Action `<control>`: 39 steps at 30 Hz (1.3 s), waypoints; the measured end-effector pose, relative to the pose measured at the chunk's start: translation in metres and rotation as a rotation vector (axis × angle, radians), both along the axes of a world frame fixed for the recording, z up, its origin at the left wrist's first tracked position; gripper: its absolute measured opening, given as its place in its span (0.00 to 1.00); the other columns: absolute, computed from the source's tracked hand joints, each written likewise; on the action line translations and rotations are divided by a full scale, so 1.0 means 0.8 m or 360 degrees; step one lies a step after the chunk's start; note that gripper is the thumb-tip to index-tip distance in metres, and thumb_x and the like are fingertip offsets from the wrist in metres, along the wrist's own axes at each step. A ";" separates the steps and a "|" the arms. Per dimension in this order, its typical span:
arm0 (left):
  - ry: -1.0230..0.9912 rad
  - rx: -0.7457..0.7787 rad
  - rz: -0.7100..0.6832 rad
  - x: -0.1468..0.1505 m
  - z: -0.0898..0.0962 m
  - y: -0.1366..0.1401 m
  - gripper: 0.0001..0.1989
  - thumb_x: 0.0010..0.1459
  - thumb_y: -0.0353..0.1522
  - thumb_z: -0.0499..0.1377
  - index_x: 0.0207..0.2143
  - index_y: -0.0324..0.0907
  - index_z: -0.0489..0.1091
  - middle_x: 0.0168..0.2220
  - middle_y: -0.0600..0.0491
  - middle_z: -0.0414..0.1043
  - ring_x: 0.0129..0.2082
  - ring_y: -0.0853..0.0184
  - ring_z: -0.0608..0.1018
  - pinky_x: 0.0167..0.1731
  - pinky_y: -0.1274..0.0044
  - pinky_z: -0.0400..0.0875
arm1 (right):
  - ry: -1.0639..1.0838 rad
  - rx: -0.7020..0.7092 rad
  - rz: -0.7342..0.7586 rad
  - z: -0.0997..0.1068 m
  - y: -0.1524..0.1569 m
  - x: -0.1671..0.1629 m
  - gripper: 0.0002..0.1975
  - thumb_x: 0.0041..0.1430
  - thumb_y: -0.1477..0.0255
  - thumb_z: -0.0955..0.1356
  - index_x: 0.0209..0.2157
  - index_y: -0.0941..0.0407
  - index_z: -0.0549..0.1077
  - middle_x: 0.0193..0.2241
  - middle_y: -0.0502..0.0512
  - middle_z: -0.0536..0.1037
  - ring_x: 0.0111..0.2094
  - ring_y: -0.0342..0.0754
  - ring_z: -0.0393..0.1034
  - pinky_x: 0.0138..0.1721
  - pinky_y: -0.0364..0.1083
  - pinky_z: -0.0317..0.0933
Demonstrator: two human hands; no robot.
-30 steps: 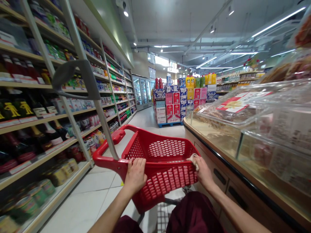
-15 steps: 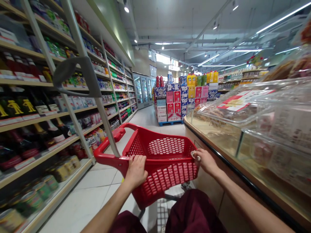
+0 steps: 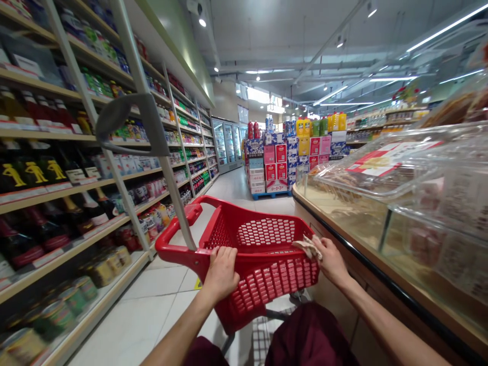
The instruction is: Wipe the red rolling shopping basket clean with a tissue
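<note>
A red plastic shopping cart (image 3: 267, 284) stands in front of my knees, its basket turned sideways to me. My left hand (image 3: 222, 272) is closed over the near rim, close to the foot of a metal pole (image 3: 177, 203) with a grey handle (image 3: 131, 124). At the right end of the basket, my right hand (image 3: 331, 258) pinches a crumpled whitish cloth (image 3: 309, 248) against the rim. Part of the cloth hangs over the edge, and the fingertips behind it are partly hidden.
Shelves of bottles and cans (image 3: 76, 168) line the left side. A glass-fronted counter (image 3: 354, 218) with clear plastic food packs (image 3: 389, 157) runs close along the right. Ahead, stacked drink boxes (image 3: 276, 165) stand on a blue pallet (image 3: 271, 195), with glass-door fridges (image 3: 227, 142) beyond.
The cloth shows more now, spread out over the basket's right corner by my right hand. My left hand keeps its hold on the rim. The whole view has shifted slightly.
</note>
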State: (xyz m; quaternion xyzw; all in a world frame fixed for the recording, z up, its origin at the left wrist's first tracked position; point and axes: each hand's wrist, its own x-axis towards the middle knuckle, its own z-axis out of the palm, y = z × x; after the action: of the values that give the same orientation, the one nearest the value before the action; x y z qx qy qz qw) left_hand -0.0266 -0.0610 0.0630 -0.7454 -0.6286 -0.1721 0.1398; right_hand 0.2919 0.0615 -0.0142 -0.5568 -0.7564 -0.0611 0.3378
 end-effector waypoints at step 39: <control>-0.0019 -0.0109 -0.0012 0.020 -0.001 -0.004 0.25 0.38 0.28 0.50 0.44 0.39 0.60 0.43 0.48 0.65 0.47 0.62 0.62 0.55 0.67 0.41 | 0.0326 0.0134 0.0432 -0.018 -0.021 -0.084 0.26 0.42 0.84 0.57 0.43 0.53 0.70 0.44 0.56 0.71 0.48 0.50 0.62 0.50 0.55 0.55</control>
State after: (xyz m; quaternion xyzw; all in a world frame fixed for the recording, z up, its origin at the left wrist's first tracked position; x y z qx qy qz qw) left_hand -0.0105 -0.0641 0.0620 -0.7512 -0.6321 -0.1555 0.1097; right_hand 0.2247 0.0449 -0.0282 -0.4382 -0.7830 0.0106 0.4413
